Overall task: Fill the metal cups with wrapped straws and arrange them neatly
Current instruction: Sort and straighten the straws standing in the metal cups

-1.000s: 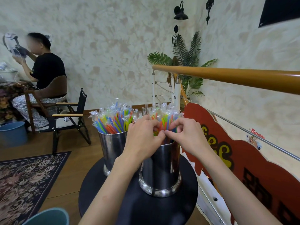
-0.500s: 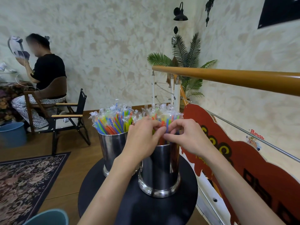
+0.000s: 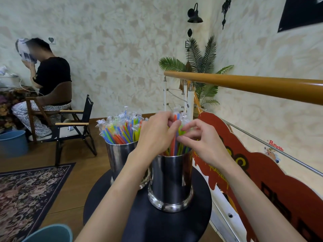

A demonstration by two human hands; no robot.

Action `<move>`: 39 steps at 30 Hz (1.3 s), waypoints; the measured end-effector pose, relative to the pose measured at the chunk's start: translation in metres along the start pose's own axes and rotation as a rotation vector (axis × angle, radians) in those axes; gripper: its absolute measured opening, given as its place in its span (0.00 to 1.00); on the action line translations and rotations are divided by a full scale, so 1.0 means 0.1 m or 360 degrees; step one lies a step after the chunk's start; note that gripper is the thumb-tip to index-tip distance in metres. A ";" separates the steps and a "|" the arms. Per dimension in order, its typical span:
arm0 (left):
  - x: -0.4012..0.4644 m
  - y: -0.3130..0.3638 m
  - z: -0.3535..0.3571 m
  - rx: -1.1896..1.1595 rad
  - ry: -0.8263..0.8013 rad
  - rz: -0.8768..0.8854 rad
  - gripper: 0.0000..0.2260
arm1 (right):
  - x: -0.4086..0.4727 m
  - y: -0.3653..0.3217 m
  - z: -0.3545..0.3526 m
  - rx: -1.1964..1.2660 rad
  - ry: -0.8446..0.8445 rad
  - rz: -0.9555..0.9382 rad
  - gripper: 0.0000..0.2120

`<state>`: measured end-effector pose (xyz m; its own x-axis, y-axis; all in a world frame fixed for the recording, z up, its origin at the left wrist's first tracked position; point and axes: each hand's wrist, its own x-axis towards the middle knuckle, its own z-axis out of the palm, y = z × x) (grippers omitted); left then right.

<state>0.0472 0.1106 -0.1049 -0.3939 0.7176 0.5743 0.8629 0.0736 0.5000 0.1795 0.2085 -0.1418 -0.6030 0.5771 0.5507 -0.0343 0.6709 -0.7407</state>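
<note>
1. Two metal cups stand on a round black table (image 3: 174, 229). The near cup (image 3: 172, 180) is toward the table's right edge; the far cup (image 3: 120, 156) is just behind it, toward the left edge.
2. Both hands work above the near cup's rim, in among its wrapped straws (image 3: 176, 142).
3. Left hand (image 3: 155, 135): fingers curled narrow around the upper part of the straw bunch, gripping several. How many, can't tell.
4. Right hand (image 3: 202, 142): thumb and forefinger nearly together, pinching straws on the bunch's right side; other fingers loosely bent. The fingertips of the two hands almost meet.
5. Near cup's straws: orange, green, blue and yellow, in clear wrappers, roughly upright, wrapper tips poking up above the fingers.
6. Far cup: packed full, straws (image 3: 122, 130) fanned out and leaning left, crinkled clear wrapper ends on top. No hand on it.
7. Both cups are polished and upright, with flared bases. Whether they touch is hidden by the left forearm.
</note>
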 end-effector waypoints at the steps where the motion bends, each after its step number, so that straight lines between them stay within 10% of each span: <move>1: 0.04 0.01 -0.01 -0.0033 0.0009 -0.0006 0.09 | 0.00 -0.01 -0.01 -0.0021 -0.0005 -0.0016 0.07; 17: 0.25 -0.04 -0.20 -0.0739 0.0360 -0.0001 0.12 | 0.22 -0.24 -0.01 -0.0439 -0.0290 -0.0490 0.18; 39: 0.08 -0.31 -0.29 -0.0058 0.0257 0.0136 0.07 | 0.48 -0.57 -0.12 0.0258 0.0405 -0.0581 0.06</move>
<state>0.0078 0.0943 -0.0967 -0.3680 0.5993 0.7109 0.8846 -0.0099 0.4662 0.1620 0.2030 -0.0685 -0.3148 0.4265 0.8480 -0.3437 0.7815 -0.5206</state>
